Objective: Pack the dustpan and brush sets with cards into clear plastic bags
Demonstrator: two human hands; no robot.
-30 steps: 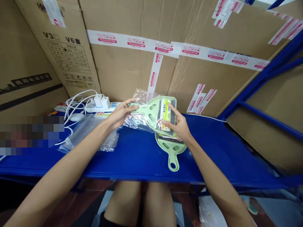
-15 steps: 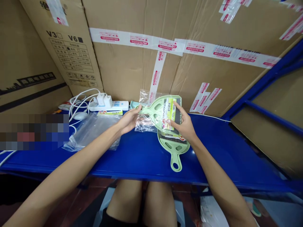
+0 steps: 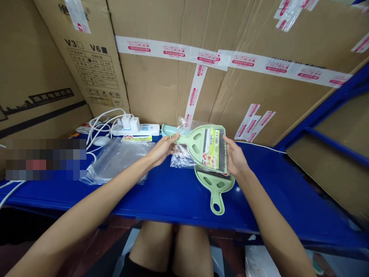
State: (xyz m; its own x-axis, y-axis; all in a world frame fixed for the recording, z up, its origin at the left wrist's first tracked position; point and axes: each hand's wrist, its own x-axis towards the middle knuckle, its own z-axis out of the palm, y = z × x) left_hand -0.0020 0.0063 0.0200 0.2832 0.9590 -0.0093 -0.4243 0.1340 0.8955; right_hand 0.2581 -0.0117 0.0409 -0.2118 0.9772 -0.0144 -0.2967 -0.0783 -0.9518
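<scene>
A light green dustpan and brush set (image 3: 196,149) is tilted above the table, its handle pointing left. A yellow-and-white label (image 3: 213,148) lies across its dark bristles. My left hand (image 3: 164,149) pinches the handle end. At the wide right edge, my right hand (image 3: 235,156) grips the set, with some fingers hidden behind it. Crinkled clear plastic (image 3: 182,159) shows behind and below the handle; whether it encloses the set I cannot tell. A second green dustpan and brush set (image 3: 213,188) lies underneath on the table, handle toward me, its upper part covered.
Flat clear plastic bags (image 3: 118,163) lie on the blue table (image 3: 170,196) at left, a label strip (image 3: 137,138) above them. Behind are a power strip (image 3: 151,129) with white cables and a pale teal item (image 3: 168,130). Cardboard (image 3: 161,88) walls the back; a blue frame (image 3: 317,115) stands right.
My right hand has slid off the label to the set's right edge, uncovering the label. The held set has shifted slightly right and down in the picture, as has the whole view.
</scene>
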